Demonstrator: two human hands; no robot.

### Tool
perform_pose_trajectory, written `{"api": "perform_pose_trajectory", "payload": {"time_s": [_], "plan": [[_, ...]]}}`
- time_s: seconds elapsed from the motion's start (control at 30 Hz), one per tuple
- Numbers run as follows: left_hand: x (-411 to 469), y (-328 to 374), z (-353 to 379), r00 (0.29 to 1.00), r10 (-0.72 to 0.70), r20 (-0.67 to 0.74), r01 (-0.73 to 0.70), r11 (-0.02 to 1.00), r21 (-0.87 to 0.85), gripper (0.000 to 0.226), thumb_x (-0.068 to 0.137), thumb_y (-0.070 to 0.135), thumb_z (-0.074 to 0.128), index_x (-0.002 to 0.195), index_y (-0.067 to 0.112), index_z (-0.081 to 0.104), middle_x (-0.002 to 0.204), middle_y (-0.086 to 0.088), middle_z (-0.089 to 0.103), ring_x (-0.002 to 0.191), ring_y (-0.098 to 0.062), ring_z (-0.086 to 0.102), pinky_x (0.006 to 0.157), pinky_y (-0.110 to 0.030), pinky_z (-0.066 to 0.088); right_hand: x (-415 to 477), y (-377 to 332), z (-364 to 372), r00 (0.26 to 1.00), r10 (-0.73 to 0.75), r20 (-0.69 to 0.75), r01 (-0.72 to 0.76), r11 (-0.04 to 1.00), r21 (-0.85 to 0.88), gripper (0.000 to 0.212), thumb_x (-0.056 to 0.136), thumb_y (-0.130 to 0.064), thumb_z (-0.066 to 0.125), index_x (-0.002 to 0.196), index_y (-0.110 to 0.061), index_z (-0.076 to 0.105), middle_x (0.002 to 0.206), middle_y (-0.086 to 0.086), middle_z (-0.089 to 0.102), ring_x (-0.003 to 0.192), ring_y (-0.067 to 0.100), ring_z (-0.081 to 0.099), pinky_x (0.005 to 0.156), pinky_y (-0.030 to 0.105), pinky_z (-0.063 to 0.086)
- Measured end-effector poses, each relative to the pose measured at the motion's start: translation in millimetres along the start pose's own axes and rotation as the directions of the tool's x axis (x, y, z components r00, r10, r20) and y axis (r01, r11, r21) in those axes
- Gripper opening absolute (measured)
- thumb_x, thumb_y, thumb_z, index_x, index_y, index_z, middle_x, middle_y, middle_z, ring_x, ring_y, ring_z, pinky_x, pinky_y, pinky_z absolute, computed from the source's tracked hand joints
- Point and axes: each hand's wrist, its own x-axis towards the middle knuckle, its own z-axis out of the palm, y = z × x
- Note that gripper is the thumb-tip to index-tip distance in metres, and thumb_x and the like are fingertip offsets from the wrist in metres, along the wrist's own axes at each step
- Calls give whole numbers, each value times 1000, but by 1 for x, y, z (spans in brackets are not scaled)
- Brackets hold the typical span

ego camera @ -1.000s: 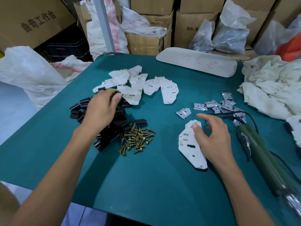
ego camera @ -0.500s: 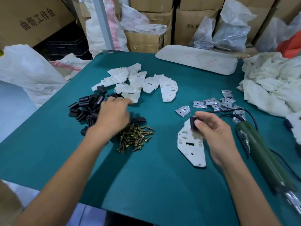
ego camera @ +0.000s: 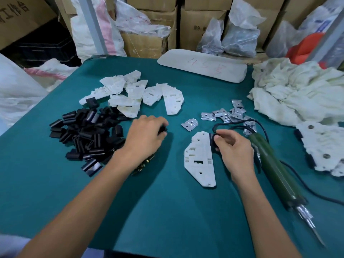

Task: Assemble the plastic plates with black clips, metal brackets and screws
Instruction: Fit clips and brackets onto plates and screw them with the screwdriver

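Our right hand (ego camera: 235,148) pinches a clip (ego camera: 211,141) against the plate (ego camera: 200,161) lying on the desk (ego camera: 167,211); our curled left hand (ego camera: 144,135) seems to grip a second clip (ego camera: 163,129) near the clip pile (ego camera: 87,135).

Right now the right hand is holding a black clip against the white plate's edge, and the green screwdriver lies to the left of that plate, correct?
Not quite. The right hand does hold a black clip at the white plate's edge, but the green screwdriver lies to the right of that plate, not the left. The head view shows it.
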Motion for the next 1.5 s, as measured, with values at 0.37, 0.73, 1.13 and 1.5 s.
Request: {"api": "perform_pose_trajectory", "payload": {"time_s": [0.37, 0.73, 1.13, 1.5], "plan": [[-17, 78, 53, 992, -113, 51, 120, 978, -172, 53, 82, 68, 60, 110, 23, 61, 112, 6, 46, 105, -17, 26, 96, -29, 28, 3, 7, 1, 997, 63, 54, -59, 995, -81, 11, 94, -20, 69, 99, -28, 75, 91, -8, 77, 73, 8, 76, 87, 38, 61], [-42, 76, 56, 976, -58, 212, 214, 480, -851, 21, 95, 37, 53, 114, 42, 47, 91, -11, 72, 83, -37, 64, 81, -54, 53, 2, -2, 5, 952, 222, 212, -289, 879, 379, 22, 100, -1, 55, 108, -9, 73, 101, 7, 79, 88, 17, 75, 69, 24, 59], [-39, 72, 64, 974, -137, 179, 223, 475, -851, 20, 100, 30, 57, 114, 37, 46, 90, 8, 73, 78, -10, 69, 74, -33, 57, -8, -1, 14, 996, 32, 80, -43, 990, 131, 15, 85, -19, 75, 92, -32, 72, 86, -21, 74, 88, 1, 70, 81, 25, 53], [-39, 72, 59, 966, -162, 203, 254, 438, -862, 22, 94, 38, 66, 105, 36, 46, 86, 4, 75, 79, -18, 74, 75, -46, 61, -12, -7, 12, 993, 44, 108, -57, 990, 127, 15, 87, -22, 76, 99, -31, 73, 96, -12, 76, 88, 6, 71, 91, 39, 59]]}}
